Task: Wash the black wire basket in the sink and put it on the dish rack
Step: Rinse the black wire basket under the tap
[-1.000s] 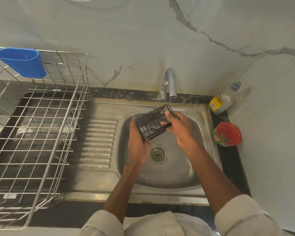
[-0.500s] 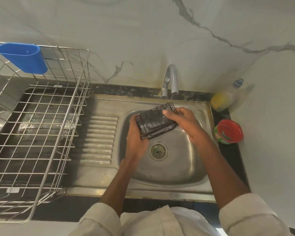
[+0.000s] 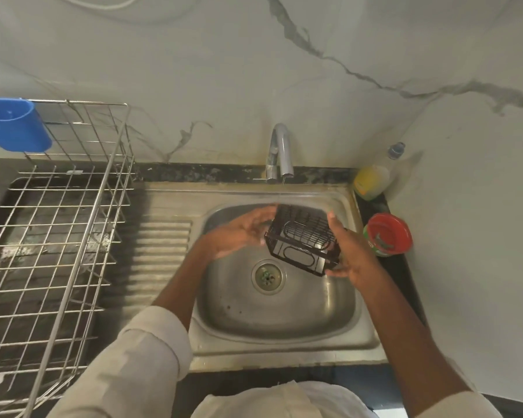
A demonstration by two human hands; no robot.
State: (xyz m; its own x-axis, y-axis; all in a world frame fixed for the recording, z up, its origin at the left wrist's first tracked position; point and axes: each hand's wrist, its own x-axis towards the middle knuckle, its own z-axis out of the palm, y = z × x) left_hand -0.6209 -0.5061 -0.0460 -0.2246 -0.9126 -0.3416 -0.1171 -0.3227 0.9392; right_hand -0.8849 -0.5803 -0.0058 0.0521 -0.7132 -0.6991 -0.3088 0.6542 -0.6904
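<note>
In the head view, a small black wire basket [image 3: 302, 239] of thin rods is held tilted above the bowl of a stainless steel sink [image 3: 272, 309], right of the frame's centre and just below the spout of a chrome tap [image 3: 280, 155]; nothing lies in the basket. The right hand [image 3: 349, 251] grips its right side, thumb up along the upper edge and fingers curled under the lower corner. The left hand [image 3: 239, 233] is blurred, its fingers stretched out toward the basket's left edge; whether they touch it cannot be told. The sink bowl holds only its round drain strainer [image 3: 267, 276], with a ribbed draining board [image 3: 160, 254] to its left. A large silver wire dish rack [image 3: 52, 236] fills the left of the frame, with a blue plastic cutlery cup [image 3: 12, 125] hung on its back rim at upper left; the cup's inside is not visible. At the right of the sink, on the dark stone worktop [image 3: 396, 267], stand a clear bottle of yellow liquid [image 3: 372, 181] and, nearer, a green tub with a red lid [image 3: 388, 235]. White marble with grey veins covers the walls behind and at right. Pale sleeves enter from the bottom edge, where the frame cuts off the arms and the rack's left side.
</note>
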